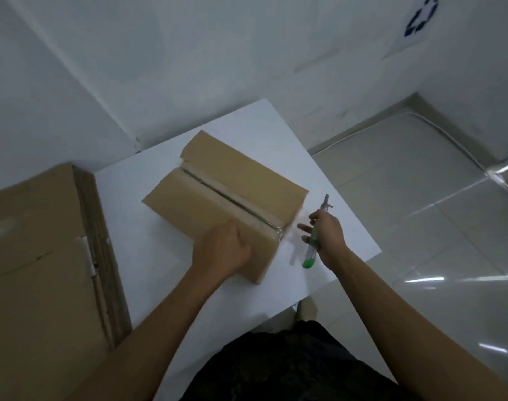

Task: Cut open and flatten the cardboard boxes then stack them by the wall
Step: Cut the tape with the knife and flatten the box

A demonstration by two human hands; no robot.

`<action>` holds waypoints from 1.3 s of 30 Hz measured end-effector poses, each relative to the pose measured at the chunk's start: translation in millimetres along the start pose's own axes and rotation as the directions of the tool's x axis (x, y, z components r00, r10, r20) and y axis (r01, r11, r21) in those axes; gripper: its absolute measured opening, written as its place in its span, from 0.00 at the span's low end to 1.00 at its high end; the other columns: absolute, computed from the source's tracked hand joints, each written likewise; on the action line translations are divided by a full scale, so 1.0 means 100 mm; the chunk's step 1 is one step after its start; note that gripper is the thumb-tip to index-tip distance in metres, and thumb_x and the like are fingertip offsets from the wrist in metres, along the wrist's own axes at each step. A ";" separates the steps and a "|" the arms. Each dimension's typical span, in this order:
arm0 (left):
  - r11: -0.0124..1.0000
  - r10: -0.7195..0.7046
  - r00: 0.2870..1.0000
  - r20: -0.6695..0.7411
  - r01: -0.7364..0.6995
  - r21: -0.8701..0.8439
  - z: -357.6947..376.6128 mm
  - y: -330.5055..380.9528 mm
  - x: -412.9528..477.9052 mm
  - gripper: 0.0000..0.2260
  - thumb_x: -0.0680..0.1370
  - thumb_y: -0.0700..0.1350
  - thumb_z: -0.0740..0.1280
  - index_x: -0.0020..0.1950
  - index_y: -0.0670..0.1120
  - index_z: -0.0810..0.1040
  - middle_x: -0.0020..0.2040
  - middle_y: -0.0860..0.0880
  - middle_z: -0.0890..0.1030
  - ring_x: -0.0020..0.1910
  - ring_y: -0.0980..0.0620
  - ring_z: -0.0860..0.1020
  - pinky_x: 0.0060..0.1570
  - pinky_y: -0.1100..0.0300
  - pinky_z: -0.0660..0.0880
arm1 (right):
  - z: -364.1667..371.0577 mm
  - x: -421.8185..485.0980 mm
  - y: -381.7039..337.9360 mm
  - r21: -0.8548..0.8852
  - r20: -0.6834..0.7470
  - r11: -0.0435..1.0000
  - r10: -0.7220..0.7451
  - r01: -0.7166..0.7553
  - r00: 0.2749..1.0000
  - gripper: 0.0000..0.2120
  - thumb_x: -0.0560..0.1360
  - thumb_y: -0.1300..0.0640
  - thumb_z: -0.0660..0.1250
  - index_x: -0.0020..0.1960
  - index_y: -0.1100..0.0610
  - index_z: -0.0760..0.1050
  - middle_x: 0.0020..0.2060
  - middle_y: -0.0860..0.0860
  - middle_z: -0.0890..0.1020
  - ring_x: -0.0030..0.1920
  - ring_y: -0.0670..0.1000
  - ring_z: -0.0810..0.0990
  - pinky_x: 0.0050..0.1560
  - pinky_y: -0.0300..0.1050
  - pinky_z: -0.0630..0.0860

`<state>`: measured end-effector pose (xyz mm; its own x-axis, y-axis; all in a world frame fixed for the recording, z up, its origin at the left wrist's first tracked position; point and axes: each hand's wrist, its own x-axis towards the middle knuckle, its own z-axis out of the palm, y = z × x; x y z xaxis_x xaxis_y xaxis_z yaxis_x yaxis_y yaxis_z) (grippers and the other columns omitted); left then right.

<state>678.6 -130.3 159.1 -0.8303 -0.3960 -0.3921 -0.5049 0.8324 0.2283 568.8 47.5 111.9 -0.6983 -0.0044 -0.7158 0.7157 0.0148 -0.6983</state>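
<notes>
A brown cardboard box (pixel 232 186) stands on a white table (pixel 334 227), its top flaps split along the centre seam with clear tape along it. My left hand (pixel 224 250) rests on the box's near corner, fingers curled over the edge. My right hand (pixel 326 235) is just right of the box and grips a green-handled utility knife (pixel 313 244), blade end pointing away from me. Flattened cardboard boxes (pixel 44 256) lie stacked at the left by the wall.
White walls meet in a corner behind the table. Glossy tiled floor (pixel 420 198) spreads to the right. A paper with a recycling symbol (pixel 417 21) hangs on the right wall. My dark shorts (pixel 290 369) show at the bottom.
</notes>
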 end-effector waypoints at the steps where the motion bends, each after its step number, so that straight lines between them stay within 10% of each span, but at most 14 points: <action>1: 0.999 0.037 0.999 -0.005 -0.037 -0.026 -0.08 0.08 0.10 0.10 0.78 0.50 0.62 0.54 0.46 0.73 0.51 0.47 0.80 0.48 0.45 0.79 0.47 0.54 0.76 | -0.08 -0.02 0.04 -0.036 -0.006 0.998 0.042 -0.043 0.999 0.09 0.82 0.58 0.56 0.52 0.60 0.74 0.46 0.54 0.76 0.49 0.55 0.81 0.39 0.46 0.77; 6: 0.970 0.235 0.971 0.038 -0.236 0.060 -0.15 0.65 0.69 0.27 0.77 0.57 0.65 0.70 0.42 0.67 0.69 0.41 0.69 0.66 0.38 0.71 0.61 0.45 0.72 | -0.29 -0.23 0.44 -0.274 0.069 0.952 0.161 -0.137 0.985 0.16 0.85 0.48 0.53 0.60 0.60 0.68 0.47 0.56 0.75 0.40 0.53 0.80 0.33 0.44 0.76; 10: 0.872 0.242 0.938 0.248 -0.323 0.369 -0.02 0.96 1.00 0.49 0.74 0.71 0.62 0.82 0.44 0.44 0.81 0.38 0.45 0.80 0.39 0.44 0.76 0.36 0.46 | -0.23 -0.34 0.60 -0.271 0.210 0.961 0.109 -0.049 0.972 0.16 0.84 0.46 0.57 0.57 0.60 0.70 0.47 0.59 0.78 0.37 0.53 0.84 0.31 0.44 0.79; 17: 0.845 0.254 0.942 0.219 -0.326 0.424 -0.02 1.06 1.09 0.43 0.74 0.65 0.65 0.82 0.47 0.51 0.81 0.37 0.51 0.75 0.38 0.65 0.68 0.46 0.69 | -0.13 -0.34 0.62 -0.293 0.257 0.946 -0.065 0.142 0.964 0.15 0.84 0.45 0.56 0.52 0.56 0.70 0.39 0.58 0.81 0.29 0.53 0.80 0.29 0.45 0.79; 31: 0.791 0.335 0.920 0.204 -0.392 0.469 -0.06 0.99 1.20 0.41 0.75 0.69 0.61 0.81 0.48 0.55 0.79 0.36 0.58 0.73 0.37 0.68 0.66 0.47 0.70 | 0.01 -0.32 0.51 -0.444 0.224 0.867 -0.138 0.227 0.965 0.13 0.85 0.48 0.54 0.53 0.57 0.70 0.39 0.56 0.77 0.32 0.53 0.75 0.25 0.43 0.74; 39: 0.838 0.323 0.933 0.156 -0.359 0.410 -0.01 0.99 1.21 0.38 0.75 0.66 0.62 0.79 0.47 0.59 0.78 0.36 0.60 0.69 0.38 0.72 0.61 0.49 0.73 | 0.18 -0.53 0.73 -0.619 0.312 0.758 -0.001 0.204 0.950 0.15 0.84 0.49 0.54 0.44 0.57 0.68 0.42 0.56 0.77 0.41 0.58 0.78 0.40 0.54 0.79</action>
<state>528.2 -95.7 135.2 -0.9012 -0.0403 -0.4315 -0.0287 0.9990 -0.0335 658.1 30.7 98.8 -0.6603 -0.3158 -0.6814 0.3916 0.6295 -0.6712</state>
